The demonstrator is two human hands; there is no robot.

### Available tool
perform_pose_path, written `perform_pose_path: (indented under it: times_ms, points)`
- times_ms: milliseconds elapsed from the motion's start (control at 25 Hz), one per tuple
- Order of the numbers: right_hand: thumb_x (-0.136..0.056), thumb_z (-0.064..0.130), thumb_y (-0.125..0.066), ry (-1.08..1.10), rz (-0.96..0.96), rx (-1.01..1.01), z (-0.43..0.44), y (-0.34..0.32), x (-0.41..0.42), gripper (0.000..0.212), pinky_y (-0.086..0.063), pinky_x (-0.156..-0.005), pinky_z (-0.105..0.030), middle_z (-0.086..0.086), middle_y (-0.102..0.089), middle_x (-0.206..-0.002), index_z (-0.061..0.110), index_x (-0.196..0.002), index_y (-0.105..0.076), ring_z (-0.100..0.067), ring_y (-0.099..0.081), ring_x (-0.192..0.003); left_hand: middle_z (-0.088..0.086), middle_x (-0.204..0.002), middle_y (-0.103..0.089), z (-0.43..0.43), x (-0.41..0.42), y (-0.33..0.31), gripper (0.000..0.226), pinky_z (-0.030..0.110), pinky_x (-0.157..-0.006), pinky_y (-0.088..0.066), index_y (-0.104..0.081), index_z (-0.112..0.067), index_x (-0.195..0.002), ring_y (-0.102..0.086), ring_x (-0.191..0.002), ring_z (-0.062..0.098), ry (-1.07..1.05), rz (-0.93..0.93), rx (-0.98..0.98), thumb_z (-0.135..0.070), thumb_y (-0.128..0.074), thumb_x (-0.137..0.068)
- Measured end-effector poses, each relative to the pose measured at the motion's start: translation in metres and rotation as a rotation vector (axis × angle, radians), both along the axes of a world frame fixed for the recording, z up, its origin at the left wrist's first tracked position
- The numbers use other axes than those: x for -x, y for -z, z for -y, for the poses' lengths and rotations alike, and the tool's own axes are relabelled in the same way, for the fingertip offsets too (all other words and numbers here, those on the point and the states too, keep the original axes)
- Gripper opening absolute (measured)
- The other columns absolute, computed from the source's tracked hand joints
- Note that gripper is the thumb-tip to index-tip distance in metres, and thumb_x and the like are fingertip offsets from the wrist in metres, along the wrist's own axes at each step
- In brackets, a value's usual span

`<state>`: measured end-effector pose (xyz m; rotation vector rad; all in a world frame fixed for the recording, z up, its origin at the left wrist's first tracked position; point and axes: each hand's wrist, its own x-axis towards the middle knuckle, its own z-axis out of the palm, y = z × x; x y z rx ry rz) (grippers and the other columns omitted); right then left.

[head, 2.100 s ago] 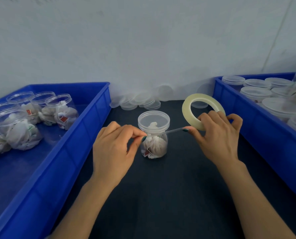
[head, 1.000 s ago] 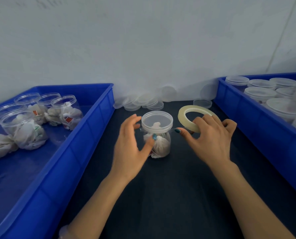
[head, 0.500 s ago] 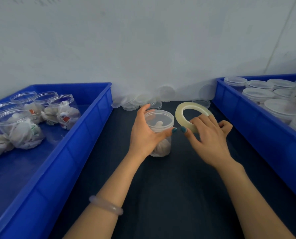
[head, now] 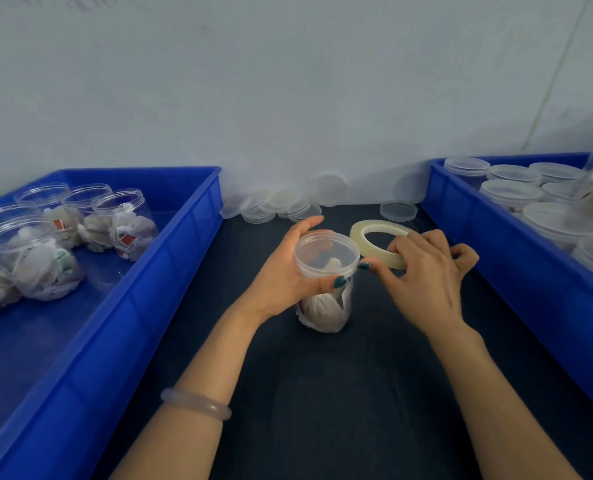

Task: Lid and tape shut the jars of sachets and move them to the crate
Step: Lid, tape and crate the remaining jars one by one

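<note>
Taping the lid seam.
My left hand (head: 281, 271) grips the lidded clear plastic jar of white sachets (head: 326, 278) mid-tabletop; right hand (head: 423, 275), just beside the jar, pinches the cream tape roll (head: 371, 227). Next: wrap round, tear.

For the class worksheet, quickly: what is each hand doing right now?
Left hand: curled around the top of the lidded jar, holding it.
Right hand: holding the tape roll beside the jar.
</note>
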<state>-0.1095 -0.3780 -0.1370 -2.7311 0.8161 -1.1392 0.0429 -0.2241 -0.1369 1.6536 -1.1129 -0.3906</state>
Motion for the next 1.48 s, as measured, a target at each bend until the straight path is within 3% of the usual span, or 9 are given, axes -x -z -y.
perform_pose_path:
  times_ms: [120, 360, 440, 520, 640, 800, 1000, 1240, 1480]
  points:
    - [-0.075, 0.079, -0.028, -0.055, -0.067, -0.063, -0.002, 0.006, -0.003, 0.060, -0.014, -0.082, -0.035, 0.015, -0.050, -0.089, 0.029, -0.084, -0.059, -0.012, -0.039, -0.099, -0.014, -0.137, -0.058, -0.004, -0.003, 0.003, 0.098, 0.028, -0.109, -0.044, -0.036, -0.029, -0.148, -0.053, -0.129, 0.006, 0.130, -0.113, 0.014, -0.021, -0.089, -0.067]
    - [-0.073, 0.082, -0.019, -0.180, -0.112, -0.059, 0.001, 0.007, -0.003, 0.069, -0.021, -0.087, -0.034, 0.014, -0.053, -0.083, 0.026, -0.084, -0.059, -0.011, -0.045, -0.090, -0.005, -0.143, -0.055, -0.005, -0.010, -0.001, 0.094, 0.030, -0.102, -0.048, -0.031, -0.033, -0.148, -0.051, -0.133, 0.015, 0.303, -0.222, -0.021, -0.012, -0.080, -0.071]
    - [-0.073, 0.082, -0.027, -0.300, -0.138, -0.188, 0.004, 0.006, -0.003, 0.067, -0.036, -0.074, -0.034, 0.012, -0.053, -0.070, 0.022, -0.078, -0.056, -0.013, -0.050, -0.070, -0.004, -0.145, -0.053, -0.005, -0.011, -0.002, 0.097, 0.032, -0.103, -0.048, -0.027, -0.032, -0.151, -0.050, -0.135, 0.017, 0.342, -0.234, -0.047, -0.010, -0.079, -0.072]
    - [-0.070, 0.084, -0.031, -0.369, -0.144, -0.351, 0.002, 0.008, -0.004, 0.065, -0.038, -0.056, -0.031, 0.007, -0.055, -0.064, 0.022, -0.077, -0.050, -0.012, -0.051, -0.060, -0.006, -0.151, -0.046, -0.006, -0.009, -0.001, 0.106, 0.037, -0.108, -0.046, -0.020, -0.032, -0.155, -0.046, -0.138, 0.015, 0.342, -0.238, -0.043, -0.011, -0.082, -0.071]
    - [-0.070, 0.086, -0.032, -0.341, -0.110, -0.351, -0.001, 0.008, -0.004, 0.063, -0.039, -0.052, -0.028, 0.007, -0.056, -0.062, 0.026, -0.077, -0.049, -0.010, -0.053, -0.058, -0.012, -0.159, -0.027, -0.013, -0.004, -0.005, 0.121, 0.036, -0.112, -0.042, -0.009, -0.043, -0.154, -0.034, -0.144, 0.007, 0.257, -0.232, -0.041, -0.027, -0.086, -0.062]
    - [-0.066, 0.090, -0.025, -0.250, -0.092, -0.274, -0.002, 0.001, -0.001, 0.069, -0.048, -0.054, -0.035, 0.010, -0.056, -0.063, 0.027, -0.081, -0.052, -0.010, -0.055, -0.059, -0.014, -0.147, -0.025, -0.022, 0.014, -0.014, 0.127, 0.020, -0.106, -0.037, -0.003, -0.052, -0.148, -0.032, -0.136, -0.004, 0.046, 0.009, -0.105, -0.054, -0.086, -0.052]
    - [-0.069, 0.089, -0.018, -0.226, -0.131, -0.121, -0.004, 0.002, 0.000, 0.072, -0.035, -0.049, -0.028, 0.011, -0.055, -0.064, 0.027, -0.089, -0.049, -0.008, -0.052, -0.057, -0.017, -0.144, -0.043, -0.006, 0.042, -0.023, 0.117, 0.033, -0.094, -0.043, -0.018, -0.049, -0.147, -0.044, -0.128, 0.005, -0.305, 0.436, -0.249, -0.086, -0.071, -0.049]
    - [-0.089, 0.074, -0.026, -0.417, -0.081, -0.055, 0.015, -0.004, 0.015, 0.056, -0.034, -0.072, -0.029, 0.017, -0.051, -0.072, 0.028, -0.095, -0.057, 0.000, -0.047, -0.068, -0.022, -0.139, -0.046, -0.012, 0.021, -0.025, 0.094, 0.021, -0.096, -0.037, -0.044, -0.038, -0.142, -0.045, -0.123, -0.002, -0.219, 0.388, -0.242, -0.072, -0.077, -0.061]
    - [-0.087, 0.068, -0.041, -0.213, -0.003, 0.121, 0.009, -0.007, 0.018, 0.044, -0.018, -0.080, -0.032, 0.015, -0.051, -0.070, 0.029, -0.074, -0.056, -0.010, -0.045, -0.070, -0.028, -0.133, -0.050, -0.024, 0.010, -0.030, 0.077, 0.018, -0.101, -0.041, -0.050, -0.040, -0.137, -0.047, -0.121, -0.011, -0.019, 0.299, -0.214, -0.038, -0.088, -0.070]
